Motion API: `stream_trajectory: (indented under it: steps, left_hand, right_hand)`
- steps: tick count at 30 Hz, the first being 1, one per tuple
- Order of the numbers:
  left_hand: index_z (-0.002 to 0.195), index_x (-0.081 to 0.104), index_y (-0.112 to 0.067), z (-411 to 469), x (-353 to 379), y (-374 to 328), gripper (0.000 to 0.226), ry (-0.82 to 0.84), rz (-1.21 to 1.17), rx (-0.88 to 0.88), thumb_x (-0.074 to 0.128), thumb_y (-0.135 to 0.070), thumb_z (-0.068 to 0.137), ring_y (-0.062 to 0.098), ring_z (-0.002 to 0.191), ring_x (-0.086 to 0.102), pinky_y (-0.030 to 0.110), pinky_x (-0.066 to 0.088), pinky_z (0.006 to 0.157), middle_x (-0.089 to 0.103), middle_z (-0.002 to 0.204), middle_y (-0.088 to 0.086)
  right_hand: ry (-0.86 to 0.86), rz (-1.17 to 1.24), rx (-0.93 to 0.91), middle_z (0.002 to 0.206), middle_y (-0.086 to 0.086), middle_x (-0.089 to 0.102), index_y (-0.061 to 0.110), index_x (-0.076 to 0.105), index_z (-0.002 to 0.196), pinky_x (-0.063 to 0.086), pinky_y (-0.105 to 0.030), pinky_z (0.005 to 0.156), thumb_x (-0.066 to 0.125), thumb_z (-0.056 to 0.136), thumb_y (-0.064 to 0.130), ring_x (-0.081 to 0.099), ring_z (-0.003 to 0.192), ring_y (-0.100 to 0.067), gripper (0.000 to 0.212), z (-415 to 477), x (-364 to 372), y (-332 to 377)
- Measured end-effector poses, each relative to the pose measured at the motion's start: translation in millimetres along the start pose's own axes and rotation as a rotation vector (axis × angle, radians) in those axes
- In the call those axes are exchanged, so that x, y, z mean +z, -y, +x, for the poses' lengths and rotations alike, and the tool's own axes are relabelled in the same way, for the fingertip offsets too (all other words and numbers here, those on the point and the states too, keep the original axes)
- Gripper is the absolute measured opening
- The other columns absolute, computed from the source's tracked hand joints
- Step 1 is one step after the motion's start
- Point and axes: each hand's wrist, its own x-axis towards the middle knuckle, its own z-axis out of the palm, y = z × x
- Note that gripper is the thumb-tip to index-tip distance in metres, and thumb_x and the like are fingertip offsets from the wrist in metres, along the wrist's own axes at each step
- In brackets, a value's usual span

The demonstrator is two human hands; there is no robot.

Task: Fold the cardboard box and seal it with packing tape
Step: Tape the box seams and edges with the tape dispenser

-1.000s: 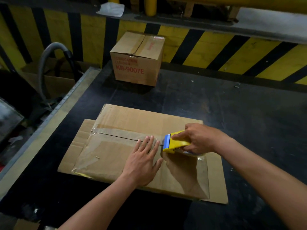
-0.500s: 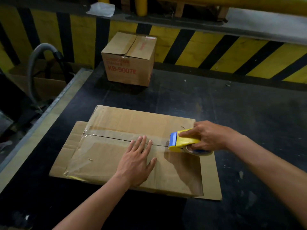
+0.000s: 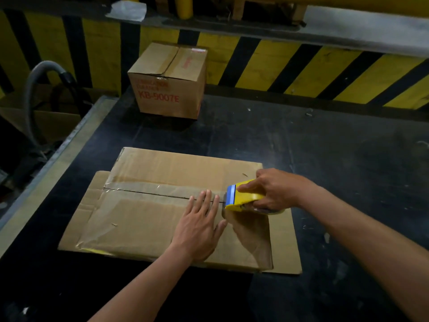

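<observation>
Taping underway: right hand [image 3: 276,190] grips tape dispenser [image 3: 243,195] at three o'clock on the flattened cardboard box [image 3: 162,219], table centre; left hand [image 3: 199,225] flat, empty, pressing seam. Next, probably, cut tape at edge.

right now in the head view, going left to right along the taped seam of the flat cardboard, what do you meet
grey curved hose off the table → bare left end of the flattened brown cardboard box → left hand pressing flat on the seam → yellow and blue tape dispenser → right hand gripping it
</observation>
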Motion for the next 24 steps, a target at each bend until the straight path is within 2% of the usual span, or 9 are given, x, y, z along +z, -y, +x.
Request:
stream_trajectory:
  steps: [3,6,9,12,16,20,24]
  left_hand:
    - [0.162,-0.003,-0.016,0,-1,0,0.080,0.020,0.001,0.003,-0.005,-0.064,0.098,0.022,0.155,-0.017,0.044,-0.006,0.127,-0.010,0.168,0.009]
    - [0.162,-0.005,-0.016,-1,-1,1,0.076,0.013,-0.012,0.000,0.005,-0.062,0.102,0.022,0.154,-0.018,0.043,-0.008,0.126,-0.011,0.169,0.009]
    - [0.161,-0.007,-0.017,0,-6,-1,0.075,0.030,-0.015,0.003,0.007,-0.061,0.103,0.022,0.154,-0.019,0.042,-0.009,0.126,-0.016,0.167,0.008]
    - [0.161,-0.007,-0.015,2,-8,-7,0.073,0.058,-0.007,-0.024,0.006,-0.058,0.103,0.026,0.154,-0.018,0.046,-0.009,0.126,-0.017,0.166,0.009]
    - [0.162,0.002,-0.011,8,-3,-26,0.072,-0.006,-0.046,-0.016,0.003,-0.052,0.102,0.026,0.157,-0.007,0.044,-0.008,0.126,-0.003,0.170,0.011]
    - [0.162,0.008,-0.015,13,7,-38,0.077,-0.028,-0.036,0.022,-0.004,-0.059,0.100,0.022,0.157,-0.004,0.047,-0.001,0.127,0.004,0.171,0.006]
    - [0.163,-0.001,-0.021,11,7,-34,0.071,-0.007,-0.030,0.025,0.004,-0.059,0.103,0.017,0.156,-0.014,0.044,-0.005,0.127,-0.008,0.169,0.001]
  right_hand:
    - [0.019,0.014,-0.021,0.107,-0.001,0.050,0.049,0.040,0.143,0.042,-0.031,0.076,0.055,0.087,0.062,0.051,0.099,-0.017,0.059,-10,-3,-8]
    - [0.019,0.021,0.017,0.100,0.004,0.045,0.053,0.039,0.141,0.044,-0.033,0.075,0.056,0.086,0.062,0.049,0.093,-0.014,0.059,-23,-4,-19]
    - [0.033,0.000,0.060,0.102,0.001,0.047,0.053,0.038,0.143,0.046,-0.034,0.077,0.056,0.087,0.061,0.047,0.090,-0.013,0.060,-35,0,-26]
    - [0.007,0.025,0.061,0.103,0.002,0.046,0.051,0.039,0.143,0.043,-0.032,0.075,0.057,0.085,0.064,0.046,0.093,-0.013,0.061,-34,10,-24]
    - [-0.034,0.037,0.054,0.100,0.005,0.044,0.051,0.040,0.143,0.035,-0.028,0.072,0.056,0.084,0.068,0.043,0.091,-0.011,0.063,-30,14,-27]
    - [-0.043,0.022,0.017,0.097,0.008,0.039,0.049,0.043,0.141,0.032,-0.026,0.071,0.059,0.088,0.058,0.040,0.090,-0.009,0.057,-29,11,-27]
    - [-0.037,0.044,-0.009,0.098,0.005,0.045,0.051,0.043,0.140,0.029,-0.024,0.065,0.059,0.089,0.054,0.043,0.089,-0.010,0.054,-31,6,-36]
